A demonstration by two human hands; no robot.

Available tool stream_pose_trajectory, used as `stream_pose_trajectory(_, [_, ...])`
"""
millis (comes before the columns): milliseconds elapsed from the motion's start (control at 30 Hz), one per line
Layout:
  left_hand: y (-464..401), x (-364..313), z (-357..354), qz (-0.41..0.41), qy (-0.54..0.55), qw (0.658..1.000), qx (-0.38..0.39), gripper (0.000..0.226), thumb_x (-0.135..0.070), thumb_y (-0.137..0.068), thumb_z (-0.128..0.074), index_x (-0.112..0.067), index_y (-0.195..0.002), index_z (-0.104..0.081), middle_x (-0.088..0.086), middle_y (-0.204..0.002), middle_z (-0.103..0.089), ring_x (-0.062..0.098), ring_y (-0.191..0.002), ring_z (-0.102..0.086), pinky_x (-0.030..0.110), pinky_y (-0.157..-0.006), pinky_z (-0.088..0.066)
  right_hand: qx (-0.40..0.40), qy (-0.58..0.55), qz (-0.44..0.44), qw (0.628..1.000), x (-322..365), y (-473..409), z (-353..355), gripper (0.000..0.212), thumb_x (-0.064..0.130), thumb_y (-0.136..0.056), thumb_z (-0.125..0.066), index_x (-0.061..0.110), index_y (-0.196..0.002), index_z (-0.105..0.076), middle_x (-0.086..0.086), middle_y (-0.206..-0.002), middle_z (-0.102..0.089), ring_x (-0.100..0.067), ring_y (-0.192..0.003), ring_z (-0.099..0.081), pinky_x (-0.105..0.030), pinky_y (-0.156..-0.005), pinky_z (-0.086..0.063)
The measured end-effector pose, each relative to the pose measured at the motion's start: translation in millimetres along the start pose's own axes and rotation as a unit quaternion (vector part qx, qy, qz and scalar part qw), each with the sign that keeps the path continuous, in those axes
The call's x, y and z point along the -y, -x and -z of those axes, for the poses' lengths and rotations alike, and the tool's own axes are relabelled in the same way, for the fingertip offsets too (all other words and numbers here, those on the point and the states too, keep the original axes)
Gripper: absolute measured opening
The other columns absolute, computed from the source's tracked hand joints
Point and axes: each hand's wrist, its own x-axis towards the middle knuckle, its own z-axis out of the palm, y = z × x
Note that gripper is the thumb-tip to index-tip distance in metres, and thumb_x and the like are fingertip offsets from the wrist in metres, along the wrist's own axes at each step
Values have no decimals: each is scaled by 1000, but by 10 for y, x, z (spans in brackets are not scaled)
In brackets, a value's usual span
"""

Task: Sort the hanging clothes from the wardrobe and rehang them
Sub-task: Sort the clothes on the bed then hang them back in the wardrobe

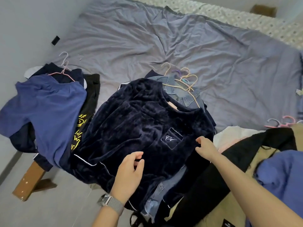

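Observation:
A dark navy velvet top with white piping and a small embroidered chest pocket lies spread on the middle pile of clothes on the bed. My left hand, with a watch on its wrist, pinches the velvet near the lower hem. My right hand grips the fabric just right of the pocket. Under the top lies a denim shirt on tan wire hangers. A second pile at the left has blue shorts on a pink hanger over a black garment with yellow print.
The bed's wrinkled grey-blue sheet stretches beyond the piles. At the right lie a black garment, beige cloth, blue fabric and pink hangers. A wooden bed leg stands on the grey floor at the lower left.

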Motion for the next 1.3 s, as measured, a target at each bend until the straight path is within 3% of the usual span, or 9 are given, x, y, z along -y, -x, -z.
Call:
stream_pose_trajectory(200, [-373, -47, -60, 10, -7, 1000, -4, 28, -25, -96, -47, -30, -123, -53, -20, -111, -52, -7, -95, -53, 0, -72, -38, -139, -57, -48, 987, 69, -745, 421, 57, 17, -73, -64, 5, -126, -47, -17, -120, -57, -39, -113, -53, -43, -91, -48])
stream_pose_trajectory(633, [129, 397, 217, 100, 36, 993, -47, 25, -19, -94, -52, -42, -103, -53, -15, -105, -59, 4, -92, -62, 8, -71, -43, -103, -67, -177, 976, 317, -1011, 230, 100, 38, -69, -73, 22, -148, -14, -16, -148, -26, -37, -135, -29, -52, -109, -29])
stream_pose_trajectory(767, [311, 588, 323, 142, 59, 986, -65, 26, -13, -92, -55, -39, -97, -57, -12, -98, -65, 0, -85, -62, 4, -70, -43, 65, -174, -162, 969, 187, -1002, 497, 56, 36, -78, -73, 4, -120, -54, -12, -99, -64, -30, -89, -60, -36, -81, -49])
stream_pose_trajectory(833, [371, 653, 312, 167, 72, 981, -72, 29, -10, -90, -56, -39, -90, -61, -12, -91, -68, -5, -79, -61, 1, -69, -42, 138, -242, -144, 949, 245, -894, 516, 34, 29, -87, -67, 9, -113, -59, -9, -96, -68, -27, -87, -64, -35, -75, -50])
stream_pose_trajectory(967, [403, 640, 207, 184, 83, 975, -97, 31, -7, -89, -59, -38, -85, -63, -17, -80, -70, -4, -70, -63, 2, -68, -43, -32, -209, -50, 976, 436, -714, 233, 32, 19, -96, -46, 13, -127, -50, -13, -120, -61, -32, -107, -57, -40, -87, -47])
stream_pose_trajectory(1033, [400, 536, 141, 166, 81, 978, -97, 29, -8, -90, -58, -37, -90, -60, -13, -85, -69, -5, -74, -63, 7, -72, -45, -35, -274, -17, 961, 616, -393, 39, 37, 20, -97, -39, 17, -134, -43, -7, -125, -56, -27, -112, -54, -42, -98, -43])
stream_pose_trajectory(1100, [379, 378, 114, 136, 82, 983, -89, 26, -12, -92, -55, -37, -96, -59, -12, -94, -67, -6, -80, -62, 15, -78, -47, -3, -337, -9, 941, 812, 37, -68, 29, 21, -96, -36, 19, -121, -50, -1, -114, -59, -21, -102, -57, -41, -94, -45])
stream_pose_trajectory(1167, [347, 202, 137, 98, 75, 989, -76, 24, -17, -94, -53, -39, -102, -57, -16, -101, -64, -6, -86, -62, 14, -79, -45, -4, -333, -5, 943, 929, 470, -38, 20, 25, -94, -36, 14, -83, -49, -1, -82, -57, -16, -73, -52, -34, -69, -42])
stream_pose_trajectory(1300, [337, -108, 300, -4, 56, 990, -127, 26, -19, -94, -52, -37, -113, -51, -21, -113, -53, -10, -99, -53, 7, -77, -44, -39, -212, 99, 971, 1040, 1327, 169, 40, 42, -89, -51, 13, -63, -40, 3, -56, -43, -14, -53, -42, -32, -54, -29])
